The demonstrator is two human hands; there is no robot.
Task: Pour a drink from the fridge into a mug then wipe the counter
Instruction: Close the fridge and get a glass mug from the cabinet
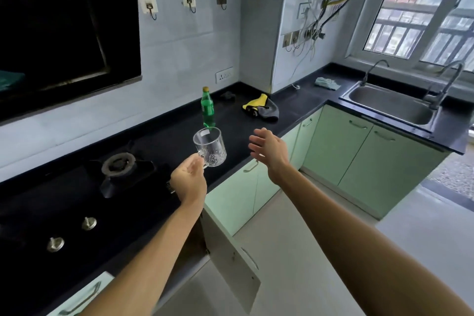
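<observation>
The mug (210,149) handle was mostly buried in the left hand (189,182). Just beyond the grip, the bottle (207,106) base sat hidden behind the mug rim; I couldn't read its label. Farther out, a dark lump (227,96) was too dim to identify.

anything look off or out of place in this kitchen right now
Two things. A lower cabinet door beside the stove hangs open into the walkway. Loose wires dangle from the wall sockets in the corner. No spill shows on the counter.
</observation>
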